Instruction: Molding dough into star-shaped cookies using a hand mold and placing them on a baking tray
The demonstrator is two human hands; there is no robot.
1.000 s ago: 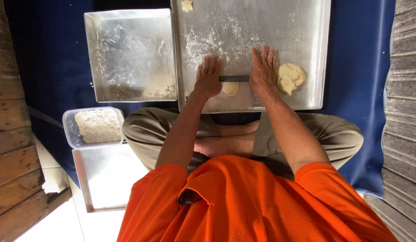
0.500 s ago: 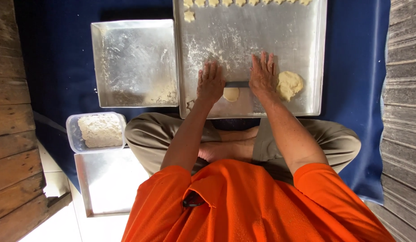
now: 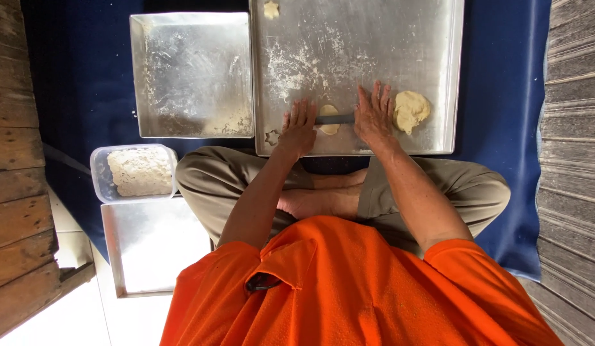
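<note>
Hands (image 3: 336,122) and rolling pin (image 3: 334,119) nearer on dough (image 3: 329,119) than before.

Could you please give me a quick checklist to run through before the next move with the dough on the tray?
1. Palms on the rolling rod: ok, left hand and right hand lie flat on its ends.
2. Dough piece under the rod: ok, between the hands.
3. Large tray floured: ok, flour scattered.
4. Dough lump off the rod: ok, beside the right hand.
5. Dough thickness: cannot tell.
</note>
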